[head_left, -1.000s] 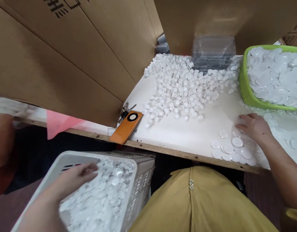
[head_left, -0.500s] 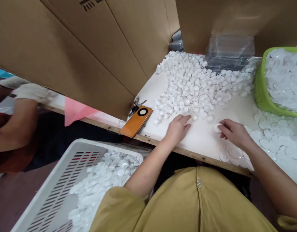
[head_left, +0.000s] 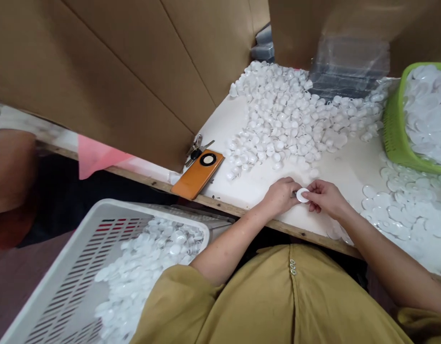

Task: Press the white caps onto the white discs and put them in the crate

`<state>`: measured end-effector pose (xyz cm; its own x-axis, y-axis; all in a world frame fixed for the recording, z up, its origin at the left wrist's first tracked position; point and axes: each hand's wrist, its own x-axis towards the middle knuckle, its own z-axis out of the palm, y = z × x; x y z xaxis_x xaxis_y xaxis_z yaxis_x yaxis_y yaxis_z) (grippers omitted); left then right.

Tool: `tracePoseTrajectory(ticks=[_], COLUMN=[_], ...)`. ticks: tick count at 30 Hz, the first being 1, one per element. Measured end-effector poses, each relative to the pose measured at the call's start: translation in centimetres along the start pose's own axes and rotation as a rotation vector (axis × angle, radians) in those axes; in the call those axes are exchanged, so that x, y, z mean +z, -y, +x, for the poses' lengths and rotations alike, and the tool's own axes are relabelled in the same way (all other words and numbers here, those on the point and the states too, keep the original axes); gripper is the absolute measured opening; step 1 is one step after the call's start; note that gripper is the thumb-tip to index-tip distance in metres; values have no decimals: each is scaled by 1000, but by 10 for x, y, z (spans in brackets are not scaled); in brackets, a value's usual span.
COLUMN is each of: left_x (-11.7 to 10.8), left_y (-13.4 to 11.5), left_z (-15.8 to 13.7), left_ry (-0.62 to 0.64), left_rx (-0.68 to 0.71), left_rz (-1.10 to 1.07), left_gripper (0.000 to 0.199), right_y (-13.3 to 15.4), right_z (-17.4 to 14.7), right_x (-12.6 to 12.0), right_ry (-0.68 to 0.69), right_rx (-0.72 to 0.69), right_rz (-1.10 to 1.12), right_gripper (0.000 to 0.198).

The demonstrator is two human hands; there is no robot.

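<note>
In front of me, near the table edge, my two hands meet. A round white plastic disc [head_left: 302,195] is pinched between the thumb and fingers of my right hand [head_left: 324,196]. My left hand [head_left: 281,195] is closed at the disc's left edge; whatever its fingertips hold is hidden. Just beyond lies a heap of small white plastic caps [head_left: 285,119] with ring-like edges. Flat, clear-white discs [head_left: 403,210] are spread on the table to the right of my right hand.
A green basket [head_left: 392,124] full of discs stands at the right. An orange phone [head_left: 195,179] and keys [head_left: 196,149] lie beside a tall cardboard sheet [head_left: 134,86]. Below left, a white crate [head_left: 109,205] holds white pieces. Another person's arm [head_left: 12,167] shows at far left.
My left hand has drawn back from the edge of the heap towards me. My right hand has moved left with the disc, and the hands now meet. The view has shifted slightly.
</note>
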<state>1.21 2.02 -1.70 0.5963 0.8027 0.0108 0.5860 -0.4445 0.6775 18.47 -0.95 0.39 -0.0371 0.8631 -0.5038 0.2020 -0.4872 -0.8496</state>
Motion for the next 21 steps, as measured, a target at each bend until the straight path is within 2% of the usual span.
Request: tracePoseTrajectory(ticks=[8, 13, 21], left_x=[-18, -27, -30], left_y=[-1, -5, -9], left_z=[2, 14, 26], left_ry=[119, 211, 295], left_rx=[-50, -142, -116], left_rz=[-79, -66, -15], left_gripper=[30, 33, 31], right_y=[8, 15, 16], right_z=[8, 14, 19], right_x=[1, 2, -1], right_ry=[50, 85, 113], right_rx=[123, 180, 158], right_rz=[-66, -121, -101], right_gripper=[23, 20, 19])
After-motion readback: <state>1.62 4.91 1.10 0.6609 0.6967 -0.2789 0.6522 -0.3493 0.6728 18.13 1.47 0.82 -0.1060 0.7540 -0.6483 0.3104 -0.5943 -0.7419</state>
